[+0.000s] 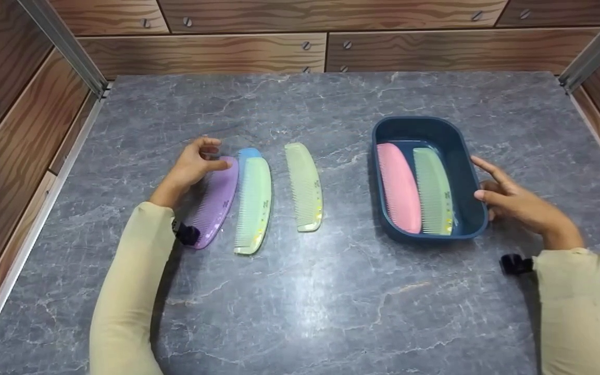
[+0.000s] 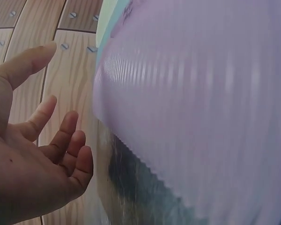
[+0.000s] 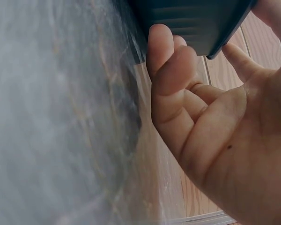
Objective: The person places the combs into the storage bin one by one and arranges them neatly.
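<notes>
Purple comb [image 1: 219, 200] lying aslant, dark-blue tub [image 1: 462, 200] upright, pink comb [image 1: 400, 190] and green comb [image 1: 434, 192] inside

A wide lane of tabletop [image 1: 349, 182] runs between the lone pale green comb [image 1: 306, 187] and the navy box [image 1: 420, 126]. A narrower channel parts that comb from the stacked green comb [image 1: 258, 203]; the purple comb [image 1: 216, 200] crowds its other side. The box's raised walls bar sideways entry, and the right grip [image 1: 519, 200] blocks its right flank.
</notes>
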`<state>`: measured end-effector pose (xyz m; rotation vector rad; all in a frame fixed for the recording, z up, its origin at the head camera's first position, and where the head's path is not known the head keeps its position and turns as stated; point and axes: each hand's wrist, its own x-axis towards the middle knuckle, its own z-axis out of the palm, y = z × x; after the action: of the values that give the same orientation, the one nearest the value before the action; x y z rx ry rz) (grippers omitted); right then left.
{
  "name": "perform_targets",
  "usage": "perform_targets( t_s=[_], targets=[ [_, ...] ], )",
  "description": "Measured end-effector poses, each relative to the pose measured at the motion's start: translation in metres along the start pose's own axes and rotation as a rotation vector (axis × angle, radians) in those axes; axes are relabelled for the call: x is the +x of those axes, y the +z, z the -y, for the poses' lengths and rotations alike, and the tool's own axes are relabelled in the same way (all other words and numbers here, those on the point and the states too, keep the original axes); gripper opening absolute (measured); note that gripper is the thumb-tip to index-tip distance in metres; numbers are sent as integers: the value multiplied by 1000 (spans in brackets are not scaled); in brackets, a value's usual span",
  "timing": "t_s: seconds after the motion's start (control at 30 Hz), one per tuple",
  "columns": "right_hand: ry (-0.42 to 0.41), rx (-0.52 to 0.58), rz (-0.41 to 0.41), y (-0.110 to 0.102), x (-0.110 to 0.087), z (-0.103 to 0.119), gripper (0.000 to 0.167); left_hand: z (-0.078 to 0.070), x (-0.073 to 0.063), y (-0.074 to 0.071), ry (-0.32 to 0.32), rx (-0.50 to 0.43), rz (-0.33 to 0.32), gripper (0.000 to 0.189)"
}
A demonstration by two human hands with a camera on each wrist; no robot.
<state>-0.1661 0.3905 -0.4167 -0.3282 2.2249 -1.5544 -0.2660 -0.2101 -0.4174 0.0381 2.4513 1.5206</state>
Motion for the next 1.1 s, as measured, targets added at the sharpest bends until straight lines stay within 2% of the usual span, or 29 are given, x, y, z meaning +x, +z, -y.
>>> perform_targets(
  t_s=[0.37,0.93,1.1],
  targets=[
    [-6,39,-4,0,-1,-3,70,1,2,-2,-62,98,103,68],
    [-1,-15,3,0,0,-1,69,5,7,-5,-76,235,170,72],
    [-9,-4,-8,0,-1,-2,69,6,6,-6,-74,239,180,74]
  ],
)
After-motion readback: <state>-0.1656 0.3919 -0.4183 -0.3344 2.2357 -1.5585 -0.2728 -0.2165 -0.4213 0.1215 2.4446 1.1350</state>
